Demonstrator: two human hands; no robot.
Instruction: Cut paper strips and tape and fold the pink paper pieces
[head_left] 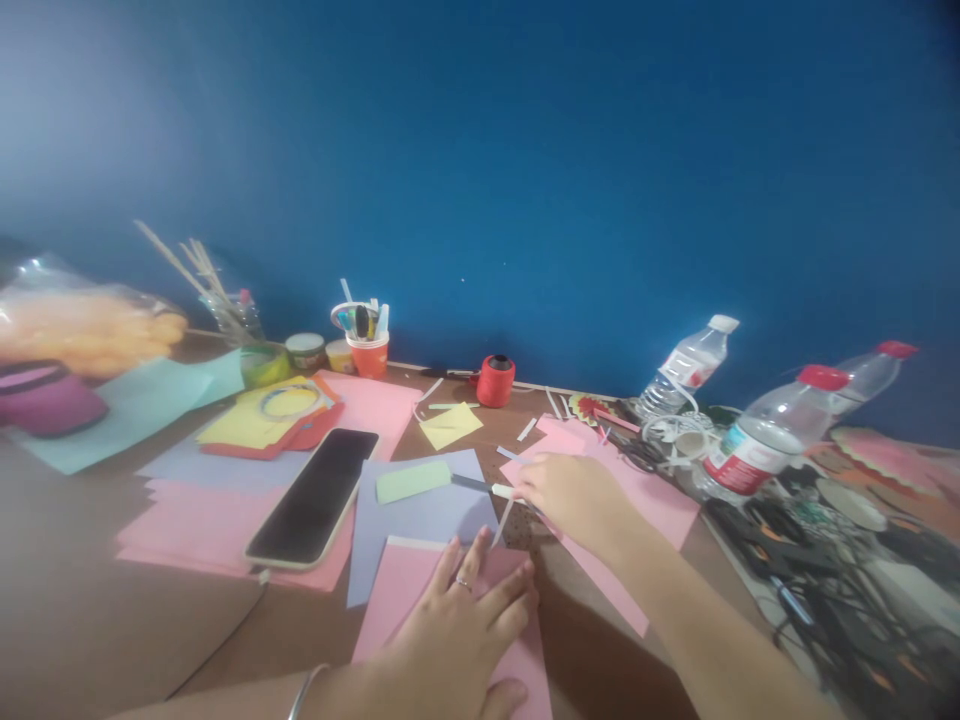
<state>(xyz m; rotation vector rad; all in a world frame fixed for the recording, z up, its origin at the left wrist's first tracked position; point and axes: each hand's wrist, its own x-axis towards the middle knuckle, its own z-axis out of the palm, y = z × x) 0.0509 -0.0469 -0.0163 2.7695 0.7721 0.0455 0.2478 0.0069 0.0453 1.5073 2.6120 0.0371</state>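
Observation:
My left hand (pixel 469 615), with a ring on one finger, lies flat with fingers spread on a sheet of pink paper (pixel 379 610) near the front of the table. My right hand (pixel 570 500) is closed round the white end of a craft knife (pixel 502 491); its thin dark part points left. The knife's tip reaches a pale green paper strip (pixel 412 482) on a lavender sheet (pixel 367 535). A narrow white paper strip (pixel 504 522) lies between my hands. More pink paper (pixel 675 500) lies under my right hand and forearm.
A phone (pixel 315 500) rests on stacked paper at left. Behind stand an orange cup of tools (pixel 369 355) and a red spool (pixel 496 382). Water bottles (pixel 765 435), cables (pixel 671 425) and dark clutter (pixel 825 570) crowd the right. A blue wall (pixel 480 180) closes the back.

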